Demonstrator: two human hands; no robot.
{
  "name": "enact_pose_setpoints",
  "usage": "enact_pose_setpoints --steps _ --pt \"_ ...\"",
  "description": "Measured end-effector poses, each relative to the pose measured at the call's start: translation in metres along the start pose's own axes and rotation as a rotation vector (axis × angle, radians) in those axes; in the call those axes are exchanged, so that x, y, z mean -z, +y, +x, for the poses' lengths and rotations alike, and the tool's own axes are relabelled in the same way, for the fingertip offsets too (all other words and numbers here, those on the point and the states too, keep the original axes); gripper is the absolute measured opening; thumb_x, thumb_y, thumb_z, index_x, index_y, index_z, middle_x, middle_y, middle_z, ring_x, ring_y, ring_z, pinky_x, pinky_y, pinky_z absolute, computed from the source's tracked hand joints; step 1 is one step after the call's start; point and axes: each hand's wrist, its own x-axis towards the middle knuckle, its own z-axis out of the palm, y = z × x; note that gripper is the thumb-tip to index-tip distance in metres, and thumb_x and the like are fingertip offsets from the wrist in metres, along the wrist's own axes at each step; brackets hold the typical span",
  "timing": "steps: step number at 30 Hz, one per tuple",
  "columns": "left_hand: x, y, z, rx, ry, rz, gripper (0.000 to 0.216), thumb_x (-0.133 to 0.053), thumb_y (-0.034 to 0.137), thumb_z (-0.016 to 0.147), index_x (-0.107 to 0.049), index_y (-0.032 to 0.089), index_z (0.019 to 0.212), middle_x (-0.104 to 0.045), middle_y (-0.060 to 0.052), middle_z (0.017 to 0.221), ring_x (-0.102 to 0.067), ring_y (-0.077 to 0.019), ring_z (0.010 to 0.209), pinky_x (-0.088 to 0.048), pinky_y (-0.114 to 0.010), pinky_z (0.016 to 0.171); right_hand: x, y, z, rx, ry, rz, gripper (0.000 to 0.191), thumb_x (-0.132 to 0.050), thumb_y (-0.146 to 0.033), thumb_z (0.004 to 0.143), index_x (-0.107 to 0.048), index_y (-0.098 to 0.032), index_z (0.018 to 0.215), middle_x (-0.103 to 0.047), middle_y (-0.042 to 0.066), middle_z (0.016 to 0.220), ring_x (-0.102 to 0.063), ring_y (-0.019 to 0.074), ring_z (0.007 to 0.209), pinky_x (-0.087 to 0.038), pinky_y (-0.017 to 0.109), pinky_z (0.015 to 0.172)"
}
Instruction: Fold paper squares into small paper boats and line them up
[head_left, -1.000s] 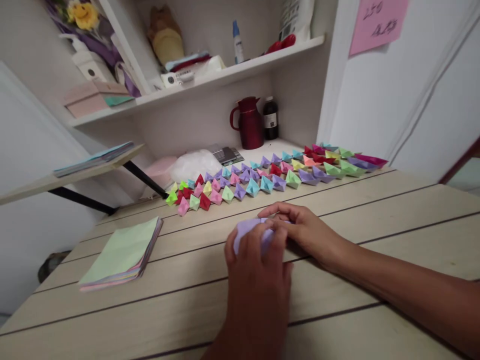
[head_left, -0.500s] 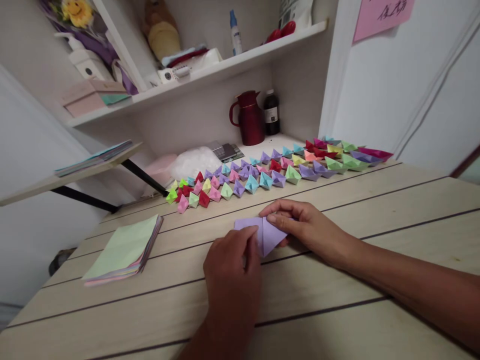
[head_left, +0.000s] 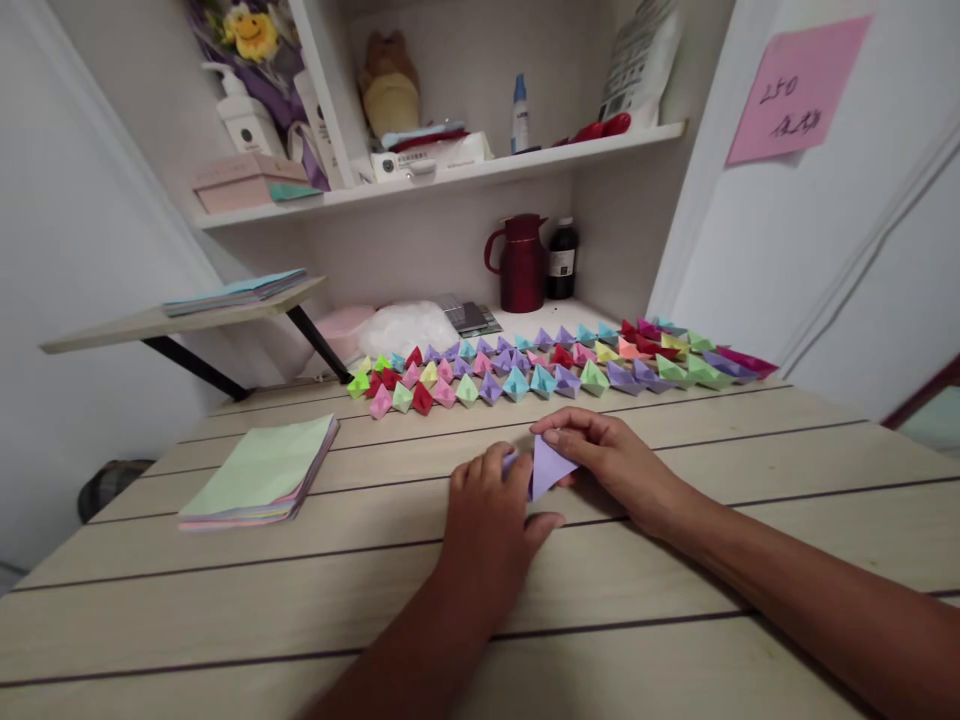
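A folded piece of purple origami paper [head_left: 551, 468] is held just above the wooden table, showing a triangular face. My right hand [head_left: 600, 445] pinches its upper right part between thumb and fingers. At the paper's left side is my left hand [head_left: 491, 510], its bent fingers on the paper and its thumb sticking out to the right below it. A bit of purple shows between those fingers; the rest of that side is hidden behind them. Beyond both hands stand rows of small folded paper boats [head_left: 517, 383] in many colours.
To the left lies a stack of coloured paper sheets [head_left: 262, 470], pale green on top. A small raised shelf [head_left: 187, 325] with more paper stands behind it. At the back are a white plastic bag [head_left: 412, 330], a dark red jug [head_left: 523, 265] and a dark bottle [head_left: 562, 260].
The view has tilted up. My left hand has shifted its fingers over the paper's left part, its thumb now spread away. That left part is now mostly hidden; my right hand keeps its pinch.
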Motion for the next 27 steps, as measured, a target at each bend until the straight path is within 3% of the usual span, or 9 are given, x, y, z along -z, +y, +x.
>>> enact_pose_setpoints --steps 4,8,10,13,17,20,23,27 --pt "0.002 0.000 0.002 0.050 0.008 -0.002 0.034 -0.061 0.017 0.078 -0.058 0.023 0.111 -0.066 -0.006 0.103 -0.059 -0.0248 0.098 -0.042 -0.043 0.088 0.000 -0.002 -0.002 -0.010 -0.042 -0.027 0.028 -0.067 -0.041 0.078 -0.065 -0.018 0.093 -0.059 0.000 0.069 -0.055 0.0106 0.060 -0.048 0.021 0.052" --pt "0.006 -0.003 0.004 0.139 0.097 -0.038 0.074 -0.053 0.001 0.067 -0.038 0.021 0.137 -0.067 -0.007 0.106 -0.061 -0.0245 0.094 -0.043 -0.042 0.086 0.001 -0.003 -0.002 -0.025 -0.073 -0.034 0.026 -0.067 -0.040 0.078 -0.065 -0.018 0.093 -0.060 -0.002 0.064 -0.054 0.0097 0.056 -0.045 0.021 0.051" --pt "0.006 -0.003 0.004 0.121 0.110 -0.034 0.081 -0.051 0.000 0.064 -0.034 0.022 0.140 -0.066 -0.007 0.108 -0.061 -0.0245 0.095 -0.043 -0.041 0.085 0.001 -0.003 -0.002 -0.038 -0.066 -0.029 0.028 -0.067 -0.041 0.078 -0.064 -0.018 0.093 -0.060 -0.002 0.064 -0.055 0.0099 0.055 -0.044 0.022 0.049" --pt "0.007 -0.002 0.005 0.050 0.139 -0.016 0.072 -0.049 0.000 0.067 -0.045 0.026 0.134 -0.065 -0.005 0.111 -0.060 -0.0232 0.099 -0.042 -0.041 0.088 0.002 -0.004 -0.003 -0.028 -0.086 -0.049 0.031 -0.066 -0.043 0.078 -0.064 -0.017 0.095 -0.061 -0.002 0.064 -0.057 0.0107 0.055 -0.044 0.022 0.050" --pt "0.012 -0.002 0.005 0.032 0.261 -0.075 0.040 -0.048 0.004 0.077 -0.068 0.026 0.103 -0.071 -0.001 0.092 -0.062 -0.0199 0.089 -0.041 -0.039 0.089 0.005 -0.007 -0.006 -0.012 -0.164 -0.065 0.035 -0.062 -0.048 0.082 -0.064 -0.016 0.096 -0.065 0.001 0.071 -0.060 0.0117 0.057 -0.046 0.024 0.057" --pt "0.016 0.000 0.004 0.060 0.300 -0.237 0.042 -0.049 0.003 0.075 -0.070 0.027 0.102 -0.072 0.001 0.089 -0.061 -0.0184 0.085 -0.043 -0.034 0.085 0.010 -0.008 -0.005 -0.014 -0.182 -0.036 0.042 -0.054 -0.054 0.086 -0.066 -0.015 0.095 -0.066 0.003 0.070 -0.060 0.0133 0.059 -0.046 0.026 0.060" --pt "0.018 0.004 0.004 0.183 0.267 -0.528 0.032 -0.052 0.010 0.077 -0.072 0.024 0.098 -0.071 0.001 0.085 -0.060 -0.0158 0.077 -0.045 -0.026 0.072 0.017 -0.004 -0.001 0.018 -0.105 -0.006 0.051 -0.044 -0.059 0.089 -0.067 -0.014 0.094 -0.065 0.006 0.067 -0.059 0.0158 0.061 -0.046 0.028 0.062" --pt "0.018 0.008 0.005 0.420 0.197 -0.920 0.020 -0.058 0.031 0.081 -0.071 0.016 0.085 -0.059 0.003 0.065 -0.046 -0.0101 0.057 -0.035 -0.020 0.052 0.021 0.000 0.003 0.086 -0.010 0.007 0.046 -0.043 -0.057 0.090 -0.062 -0.023 0.113 -0.064 0.010 0.109 -0.059 0.0235 0.097 -0.048 0.034 0.080"
